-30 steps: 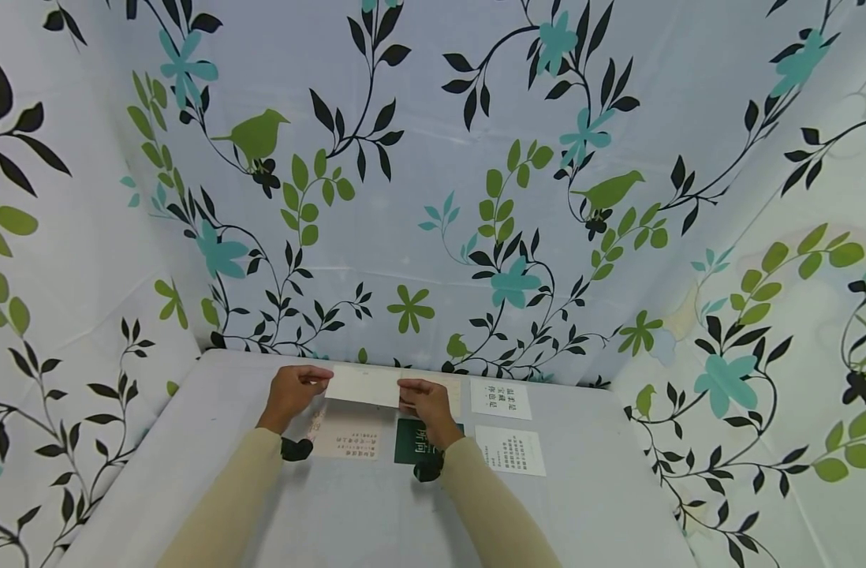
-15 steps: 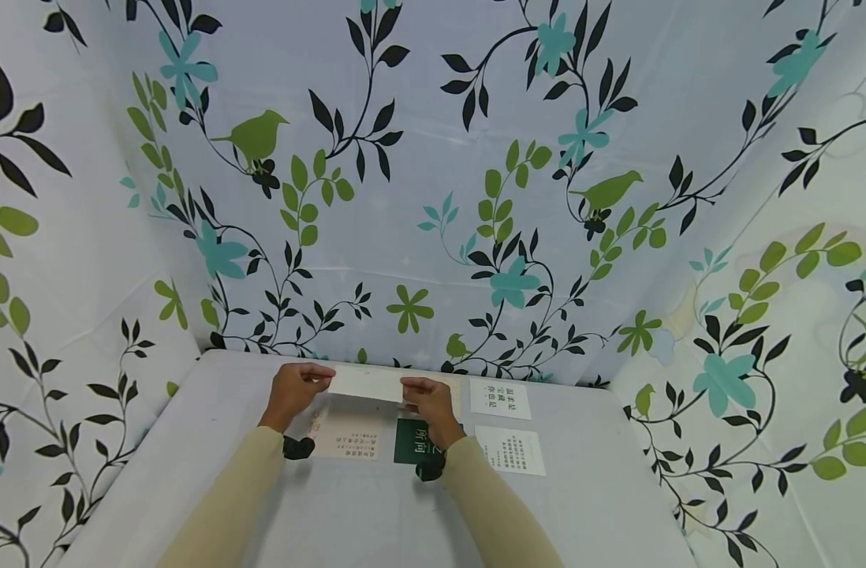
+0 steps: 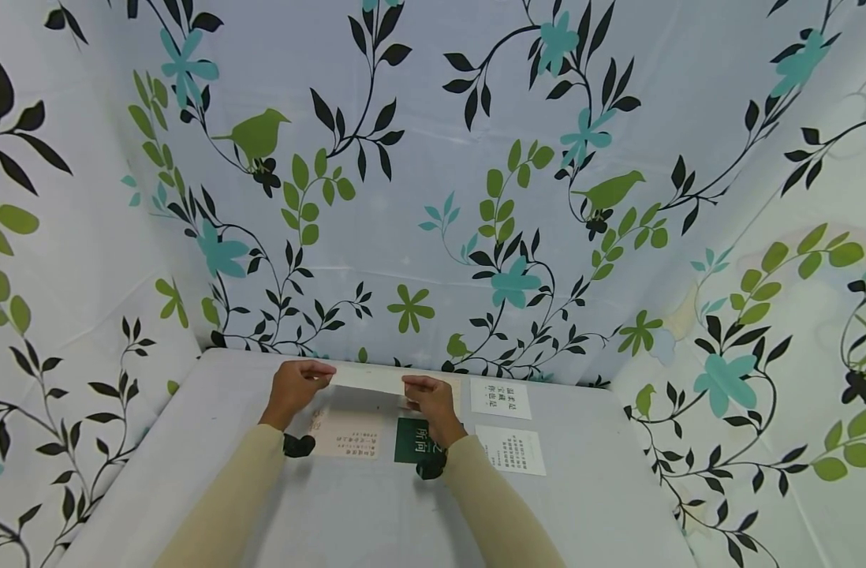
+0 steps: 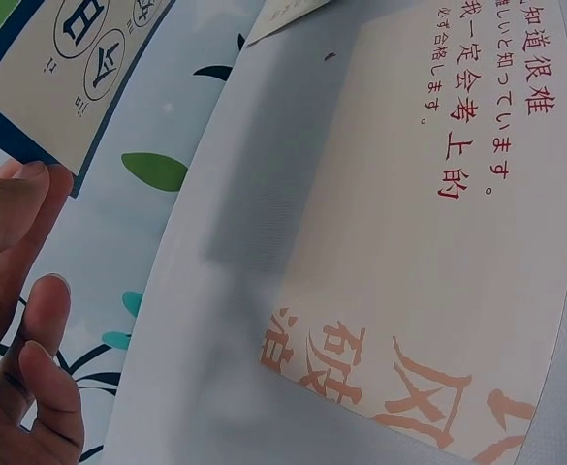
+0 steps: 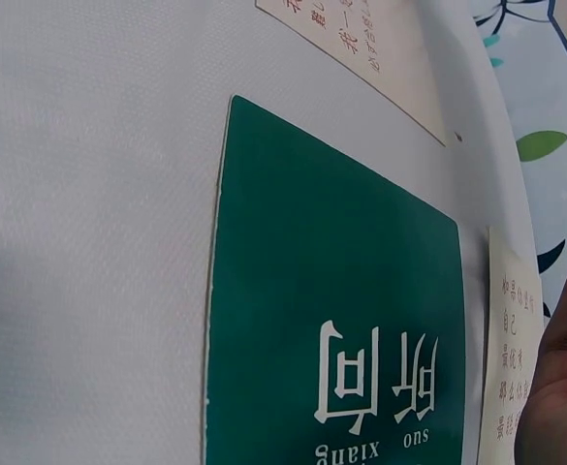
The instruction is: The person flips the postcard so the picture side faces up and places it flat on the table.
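Note:
Between my two hands is a raised card (image 3: pixel 368 379), its pale side showing in the head view. My left hand (image 3: pixel 293 393) pinches its left corner with thumb and fingers. My right hand (image 3: pixel 431 404) pinches the right corner. In the left wrist view the card (image 4: pixel 65 73) shows a dark blue border and blue characters on cream. Below it on the table lies a beige card (image 4: pixel 438 223) with red writing. A dark green card (image 5: pixel 331 262) with white characters lies under my right wrist, partly hidden. Beyond it is a cream card (image 5: pixel 506 358) with small writing.
To the right, two white cards with dark writing lie one behind the other, the far card (image 3: pixel 500 398) and the near card (image 3: pixel 511 450). A white cloth covers the table (image 3: pixel 362 513). Behind the table's far edge hangs a leaf-patterned curtain (image 3: pixel 405 252).
The held card has tilted, so its pale face looks narrower in the head view and its lower edge sits higher. Both hands stay almost in place; the cards on the table lie unmoved.

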